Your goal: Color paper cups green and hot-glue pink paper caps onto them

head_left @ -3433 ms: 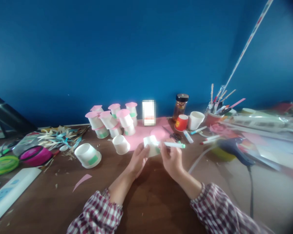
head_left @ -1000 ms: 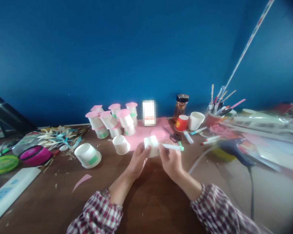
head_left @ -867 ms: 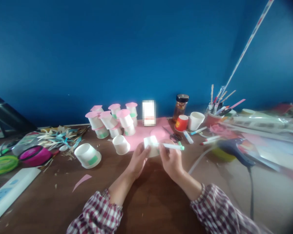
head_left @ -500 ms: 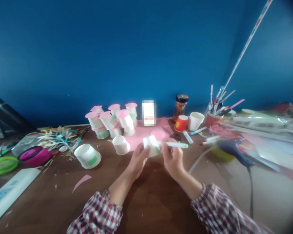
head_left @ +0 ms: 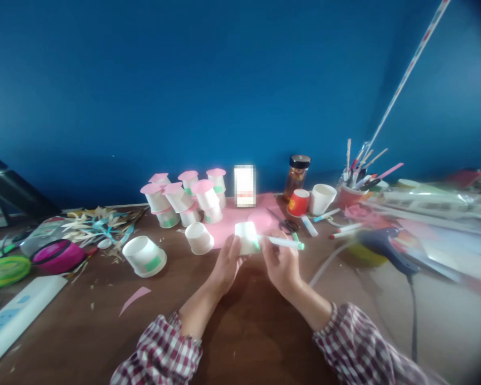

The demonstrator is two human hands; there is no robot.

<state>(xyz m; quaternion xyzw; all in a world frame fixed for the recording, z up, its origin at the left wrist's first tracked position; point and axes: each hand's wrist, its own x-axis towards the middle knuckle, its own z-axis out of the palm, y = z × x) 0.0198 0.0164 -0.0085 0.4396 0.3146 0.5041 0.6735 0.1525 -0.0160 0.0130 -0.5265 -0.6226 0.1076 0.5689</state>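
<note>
My left hand point(head_left: 227, 262) grips a white paper cup point(head_left: 245, 236), which has a green patch low on its right side. A green-ended marker pen point(head_left: 284, 242) is pinched in my right hand point(head_left: 281, 262), its tip end close to the green patch; whether it touches I cannot tell. One white paper cup point(head_left: 199, 238) stands upside down to the left of my left hand. Farther left is a larger upturned cup point(head_left: 144, 256) with a green patch. Behind them stand several stacked cups with pink paper tops point(head_left: 203, 187).
Pink paper point(head_left: 228, 222) lies behind my hands, with scissors point(head_left: 288, 225) on its right. A red cup point(head_left: 299, 203), a jar point(head_left: 297, 176) and a white cup point(head_left: 323, 199) stand back right. A glue gun point(head_left: 388, 246) lies right; a power strip point(head_left: 22, 321) lies left.
The cup in my left hand has turned, so less of its green patch shows. My right hand and the marker have shifted slightly left and down.
</note>
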